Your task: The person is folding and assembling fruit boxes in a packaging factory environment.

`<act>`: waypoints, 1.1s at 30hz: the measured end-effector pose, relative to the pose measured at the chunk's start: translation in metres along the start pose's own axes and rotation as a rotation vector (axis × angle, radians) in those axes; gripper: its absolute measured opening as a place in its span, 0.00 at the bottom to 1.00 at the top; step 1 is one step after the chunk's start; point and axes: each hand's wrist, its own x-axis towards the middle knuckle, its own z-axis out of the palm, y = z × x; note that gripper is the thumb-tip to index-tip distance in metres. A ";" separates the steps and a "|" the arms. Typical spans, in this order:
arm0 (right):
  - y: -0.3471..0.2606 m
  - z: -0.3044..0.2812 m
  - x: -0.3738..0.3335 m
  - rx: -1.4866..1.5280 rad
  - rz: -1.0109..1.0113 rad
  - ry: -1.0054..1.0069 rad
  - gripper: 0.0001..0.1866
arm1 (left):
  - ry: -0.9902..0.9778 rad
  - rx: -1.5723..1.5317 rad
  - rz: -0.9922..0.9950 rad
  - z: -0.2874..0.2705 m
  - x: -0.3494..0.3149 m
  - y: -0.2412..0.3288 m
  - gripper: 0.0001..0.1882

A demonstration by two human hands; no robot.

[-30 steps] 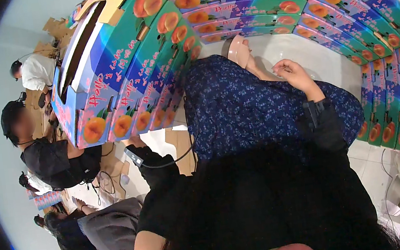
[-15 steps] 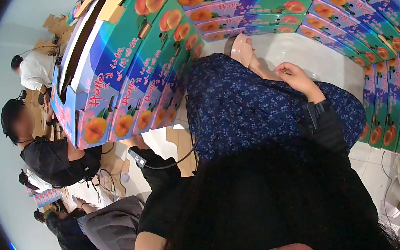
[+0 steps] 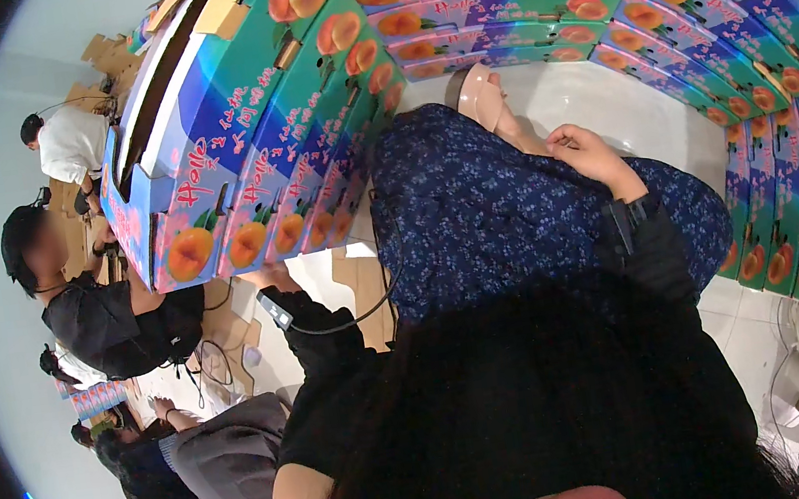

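My right hand point(image 3: 591, 158) hovers over or rests on the dark blue floral skirt point(image 3: 474, 204), its fingers curled in with nothing visible in them. My left hand point(image 3: 274, 275) reaches to the lower edge of a tall stack of peach-printed cartons point(image 3: 251, 158) at the left. Only the wrist and part of that hand show. Its fingers are hidden behind the stack, so whether they grip a carton cannot be made out. The top carton point(image 3: 161, 109) has a long dark slot along its upper side.
More peach-printed cartons point(image 3: 499, 9) are stacked ahead, and others point(image 3: 786, 198) at the right, around a pale tiled floor point(image 3: 583, 109). Several people work at the left, including one in black point(image 3: 131, 320) close to the left stack. A cable point(image 3: 353, 321) runs from my left wrist.
My right hand's fingers have shifted slightly. The person in black at the left has moved a little. The carton stacks stand as before.
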 end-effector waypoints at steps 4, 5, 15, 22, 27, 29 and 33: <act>-0.014 0.002 -0.004 -0.046 -0.012 -0.006 0.12 | -0.126 0.097 0.145 -0.083 0.040 -0.048 0.26; -0.016 0.002 -0.005 -0.069 0.008 -0.006 0.12 | -0.126 0.097 0.145 -0.104 0.052 -0.059 0.26; -0.024 -0.001 -0.012 -0.156 0.019 -0.011 0.13 | -0.003 -0.107 -0.323 -0.022 -0.009 -0.033 0.19; -0.016 0.000 -0.013 -0.139 0.030 -0.038 0.15 | -0.257 0.022 -0.306 -0.051 -0.009 -0.082 0.27; -0.006 0.001 -0.012 -0.132 -0.008 -0.037 0.15 | -0.140 -0.019 -0.464 -0.047 -0.024 -0.079 0.28; -0.011 0.000 -0.014 -0.151 0.029 -0.032 0.15 | -0.105 0.004 -0.496 -0.048 -0.025 -0.079 0.29; -0.017 -0.001 -0.015 -0.164 0.040 -0.051 0.16 | -0.109 0.268 -0.395 -0.044 -0.027 -0.076 0.39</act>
